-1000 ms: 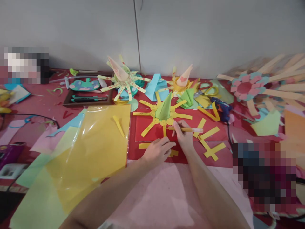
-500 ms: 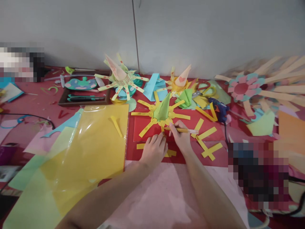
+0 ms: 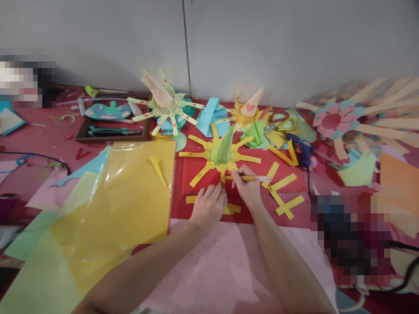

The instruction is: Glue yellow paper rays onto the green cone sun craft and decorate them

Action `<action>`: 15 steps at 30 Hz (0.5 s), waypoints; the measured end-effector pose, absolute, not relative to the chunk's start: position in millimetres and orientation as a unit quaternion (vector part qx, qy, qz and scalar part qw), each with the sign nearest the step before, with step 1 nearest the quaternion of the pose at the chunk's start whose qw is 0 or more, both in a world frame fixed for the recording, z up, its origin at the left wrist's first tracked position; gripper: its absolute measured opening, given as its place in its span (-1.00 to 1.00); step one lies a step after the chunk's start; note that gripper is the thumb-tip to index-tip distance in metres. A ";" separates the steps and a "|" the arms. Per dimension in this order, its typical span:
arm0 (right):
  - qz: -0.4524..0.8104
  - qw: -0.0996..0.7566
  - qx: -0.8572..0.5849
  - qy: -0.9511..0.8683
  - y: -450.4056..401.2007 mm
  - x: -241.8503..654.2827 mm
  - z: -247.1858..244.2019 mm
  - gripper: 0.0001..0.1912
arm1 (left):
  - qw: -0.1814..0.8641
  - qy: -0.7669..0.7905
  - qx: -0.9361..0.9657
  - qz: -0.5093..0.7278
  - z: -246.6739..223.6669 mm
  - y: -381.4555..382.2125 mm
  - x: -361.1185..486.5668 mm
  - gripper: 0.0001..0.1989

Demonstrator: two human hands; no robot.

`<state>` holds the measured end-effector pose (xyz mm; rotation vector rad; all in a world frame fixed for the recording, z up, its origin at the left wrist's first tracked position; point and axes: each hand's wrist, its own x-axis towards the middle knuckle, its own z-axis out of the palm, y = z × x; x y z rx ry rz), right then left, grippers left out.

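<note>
A yellow paper craft with a green paper cone point(image 3: 223, 147) at its middle and yellow strips point(image 3: 200, 174) rayed around it lies on a red sheet point(image 3: 193, 165). Small drawn marks show on several rays. My right hand point(image 3: 247, 187) is closed around an orange-yellow pen point(image 3: 250, 178) with a clear end. The pen's tip meets the ray that points towards me. Against the outer end of that same ray, my left hand point(image 3: 209, 205) presses with its fingers together and bent. The hand covers that end and part of another yellow strip point(image 3: 233, 208) below.
Loose yellow strips point(image 3: 284, 183) and a blue glue gun point(image 3: 300, 150) lie to the right. Scissors point(image 3: 284, 124) rest behind. A yellow sheet in clear plastic point(image 3: 131, 196) is at left, beside a brown tray point(image 3: 111, 138). Finished-looking paper crafts point(image 3: 163, 100) stand near the wall.
The view has shifted slightly. Both hands stay at the same ray, with the pen tip still on it and only slight movement.
</note>
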<state>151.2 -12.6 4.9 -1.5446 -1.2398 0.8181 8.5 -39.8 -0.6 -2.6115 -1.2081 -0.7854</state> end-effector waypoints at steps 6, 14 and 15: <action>0.331 0.482 -0.631 -0.509 -12.5 150.4 8.7 -0.67 | 0.068 -0.406 -0.869 -0.275 -0.1 -40.0 9.5 -0.81; 0.334 0.485 -0.637 -0.498 -11.8 152.0 3.5 -0.67 | 0.065 -0.410 -0.866 -0.278 0.8 -39.1 9.0 -0.81; 0.330 0.486 -0.638 -0.498 -11.8 152.0 3.1 -0.67 | 0.063 -0.410 -0.866 -0.279 1.0 -39.0 8.9 -0.81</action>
